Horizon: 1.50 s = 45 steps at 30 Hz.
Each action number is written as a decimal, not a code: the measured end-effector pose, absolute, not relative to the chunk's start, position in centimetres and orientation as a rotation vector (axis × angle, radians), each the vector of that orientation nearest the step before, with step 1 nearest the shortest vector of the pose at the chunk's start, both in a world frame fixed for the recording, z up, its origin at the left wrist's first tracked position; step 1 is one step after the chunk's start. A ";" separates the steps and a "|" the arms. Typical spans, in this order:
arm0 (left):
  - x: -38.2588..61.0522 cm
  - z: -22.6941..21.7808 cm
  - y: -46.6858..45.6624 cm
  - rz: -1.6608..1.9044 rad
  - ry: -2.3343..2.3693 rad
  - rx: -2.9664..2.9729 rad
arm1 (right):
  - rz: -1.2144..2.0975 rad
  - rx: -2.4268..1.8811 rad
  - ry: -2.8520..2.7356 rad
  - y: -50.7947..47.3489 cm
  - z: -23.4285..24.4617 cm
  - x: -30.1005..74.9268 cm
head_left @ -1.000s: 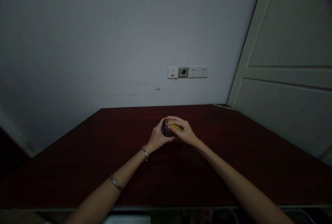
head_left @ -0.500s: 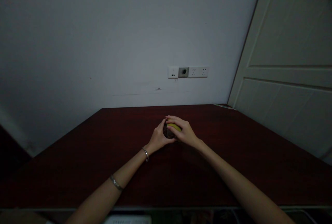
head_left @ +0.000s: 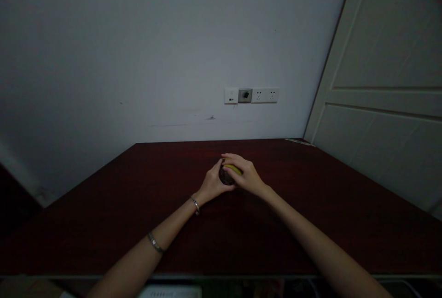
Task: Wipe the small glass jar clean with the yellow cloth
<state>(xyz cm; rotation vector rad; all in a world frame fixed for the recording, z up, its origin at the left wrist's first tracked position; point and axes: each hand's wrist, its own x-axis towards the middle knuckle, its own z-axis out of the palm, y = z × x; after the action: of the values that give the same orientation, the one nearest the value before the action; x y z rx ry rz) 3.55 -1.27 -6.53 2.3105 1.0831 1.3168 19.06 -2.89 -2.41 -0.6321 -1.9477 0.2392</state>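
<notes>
Near the middle of the table, a small, dark, rounded jar is held between my two hands. Its top is a yellow lid. My left hand curves round the jar's left and near side, thumb toward me. From above and the right, my right hand closes over the yellow lid, its fingers reaching across to the far side. The fingers hide much of the jar, and its contents cannot be made out in the dim light.
Behind the dark red table rises a pale wall with a row of sockets. A panelled door stands along the right side. Below the near edge, partly cut off, lies a whitish flat object.
Almost nothing differs. Both hands keep their hold on the jar and its lid, and the whole view has shifted very slightly.
</notes>
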 end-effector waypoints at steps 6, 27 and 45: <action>3.7 -6.3 -1.4 1.320 1.127 2.161 | 0.317 -0.599 -1.922 -2.4 -2.7 19.1; 4.5 -6.0 -1.2 1.312 0.749 1.639 | 0.765 -0.607 -1.589 -0.5 -3.2 20.1; 4.6 -5.8 -1.2 1.286 0.716 1.614 | 0.748 -0.692 -1.489 -0.7 -3.4 19.5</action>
<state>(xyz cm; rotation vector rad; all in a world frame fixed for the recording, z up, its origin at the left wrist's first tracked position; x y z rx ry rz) 4.57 -1.20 -5.83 1.6137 0.7161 1.2856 19.49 -0.74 -3.42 -0.6922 -1.4894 0.7476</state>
